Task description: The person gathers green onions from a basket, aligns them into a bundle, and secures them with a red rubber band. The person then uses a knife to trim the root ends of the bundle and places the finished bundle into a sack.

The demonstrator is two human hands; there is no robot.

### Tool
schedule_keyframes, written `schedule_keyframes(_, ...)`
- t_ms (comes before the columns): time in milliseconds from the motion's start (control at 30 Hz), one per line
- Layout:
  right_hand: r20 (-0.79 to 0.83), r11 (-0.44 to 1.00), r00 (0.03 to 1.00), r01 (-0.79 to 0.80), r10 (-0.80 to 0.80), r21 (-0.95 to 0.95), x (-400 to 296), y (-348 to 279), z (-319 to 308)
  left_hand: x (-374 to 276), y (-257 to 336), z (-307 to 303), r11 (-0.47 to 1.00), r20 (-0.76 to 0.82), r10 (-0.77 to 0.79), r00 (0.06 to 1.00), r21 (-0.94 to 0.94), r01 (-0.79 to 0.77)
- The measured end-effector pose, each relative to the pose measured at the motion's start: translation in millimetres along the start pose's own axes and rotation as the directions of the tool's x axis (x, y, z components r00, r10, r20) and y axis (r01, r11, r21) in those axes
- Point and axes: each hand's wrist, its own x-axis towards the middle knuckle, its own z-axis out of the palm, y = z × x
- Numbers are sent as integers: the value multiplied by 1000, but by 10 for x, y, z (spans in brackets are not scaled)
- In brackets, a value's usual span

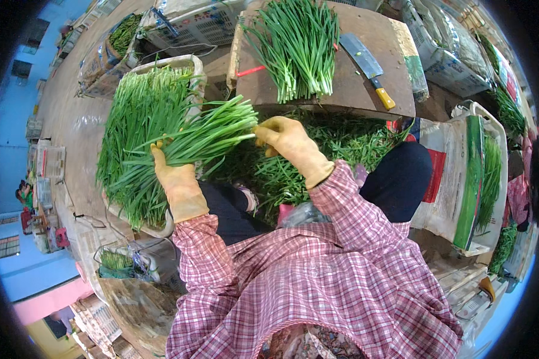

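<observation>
My left hand (177,184), in a yellowish rubber glove, grips a bunch of garlic chives (206,132) from below, its pale stem ends pointing right. My gloved right hand (292,143) is at those stem ends with its fingers curled; whether it pinches a stem I cannot tell. Under and left of the bunch is a white plastic crate (200,74) packed with more chives (143,107). Ahead, another pile of chives (301,49) lies on a brown board (359,94). A cleaver (364,56) with a black and yellow handle lies right of that pile.
Loose green leaves (283,175) cover the ground between my knees and below the board. At the right stands a crate (498,179) of chives, partly covered by a printed sheet (444,179). More crates (197,27) stand beyond the board. A bagged bundle (117,264) is at lower left.
</observation>
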Motion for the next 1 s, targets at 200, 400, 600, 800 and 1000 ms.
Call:
schedule_keyframes(200, -155, 923, 987, 92, -36, 373, 166, 421, -317, -139, 2, 215, 994, 21, -36, 999, -106, 38)
schedule_keyframes(400, 79, 808, 916, 303, -393, 505, 290, 407, 162, -174, -300, 216, 984, 250, 17, 968, -176, 28)
schedule_keyframes(600, -191, 465, 884, 395, -426, 793, 455, -321, -90, -520, -917, 563, 970, 34, -121, 992, -210, 126)
schedule_keyframes(800, -173, 535, 856, 449, -487, 716, 303, -633, -305, -739, -1171, 722, 884, -40, -368, 929, -324, 337)
schedule_keyframes(1000, -125, 641, 816, 528, -564, 557, 234, -799, -338, -844, -1334, 755, 771, 42, -409, 911, -518, 370)
